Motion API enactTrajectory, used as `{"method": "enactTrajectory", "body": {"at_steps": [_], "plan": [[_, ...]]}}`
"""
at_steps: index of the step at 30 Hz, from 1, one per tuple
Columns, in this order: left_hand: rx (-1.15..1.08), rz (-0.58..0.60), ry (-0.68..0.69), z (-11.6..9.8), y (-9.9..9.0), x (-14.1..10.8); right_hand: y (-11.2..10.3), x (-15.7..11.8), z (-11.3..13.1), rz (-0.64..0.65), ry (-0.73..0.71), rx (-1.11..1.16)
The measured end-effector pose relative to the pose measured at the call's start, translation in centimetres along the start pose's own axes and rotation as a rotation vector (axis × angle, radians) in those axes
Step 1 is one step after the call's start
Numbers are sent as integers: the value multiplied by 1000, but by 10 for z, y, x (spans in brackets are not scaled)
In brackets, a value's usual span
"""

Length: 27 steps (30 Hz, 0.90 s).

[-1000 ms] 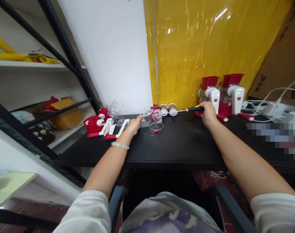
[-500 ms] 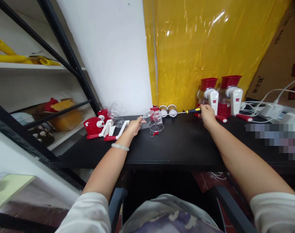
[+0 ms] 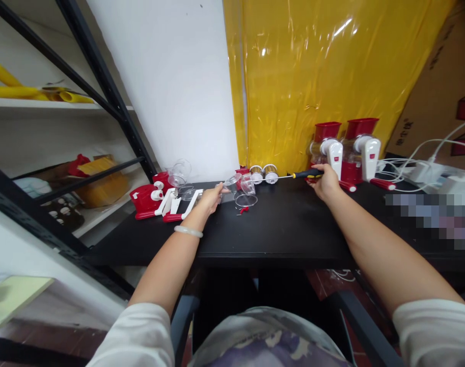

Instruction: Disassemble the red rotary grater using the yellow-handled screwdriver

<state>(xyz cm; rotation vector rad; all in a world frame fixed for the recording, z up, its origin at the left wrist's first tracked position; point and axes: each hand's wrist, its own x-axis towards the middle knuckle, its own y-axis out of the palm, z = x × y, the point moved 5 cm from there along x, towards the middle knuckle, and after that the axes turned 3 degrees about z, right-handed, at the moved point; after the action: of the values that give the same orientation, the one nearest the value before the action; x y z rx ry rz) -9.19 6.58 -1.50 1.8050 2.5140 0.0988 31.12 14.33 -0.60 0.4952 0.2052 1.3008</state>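
Note:
My right hand (image 3: 327, 183) is closed around the yellow and black handle of a screwdriver (image 3: 303, 174). Its long thin shaft points left and its tip reaches a clear plastic housing (image 3: 246, 184). My left hand (image 3: 213, 198) grips the left end of that housing, which lies on its side above the black table. Under it a clear ring-shaped rim shows. Just in front lie a small red part (image 3: 244, 209) and a tiny metal piece that looks like a screw (image 3: 238, 214). The exact contact of the screwdriver tip is too small to make out.
Red bases (image 3: 143, 201) and white cranks (image 3: 193, 202) with red handles lie at the left. Two metal grater drums (image 3: 270, 173) stand behind the housing. Assembled red-and-white rotary graters (image 3: 365, 153) stand at the right, beside white cables (image 3: 398, 176). A black shelf frame (image 3: 113, 102) rises at left.
The fingers of my right hand have shifted on the screwdriver handle and look more extended. My left hand and the clear housing stay in place. The view has shifted slightly.

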Motion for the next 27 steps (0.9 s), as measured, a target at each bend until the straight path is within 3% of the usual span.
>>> {"method": "enactTrajectory", "body": {"at_steps": [7,10,15,18,24,27], "plan": [[-18,-16,2,0,0,0,6,-12,8,11,64,77],[-7,-12,-4,-1,1,-2,4,-10,8,-47,30,-93],[-17,4,-9,-3,2,-5,-3,-10,17,-142,-162,-520],[-5,6,-15,-4,2,-6,-1,-12,14,-124,-115,-413],[5,9,5,-2,0,-4,10,-13,9,26,-35,61],[15,4,7,-2,-1,-3,10,-13,10,31,-29,33]]}}
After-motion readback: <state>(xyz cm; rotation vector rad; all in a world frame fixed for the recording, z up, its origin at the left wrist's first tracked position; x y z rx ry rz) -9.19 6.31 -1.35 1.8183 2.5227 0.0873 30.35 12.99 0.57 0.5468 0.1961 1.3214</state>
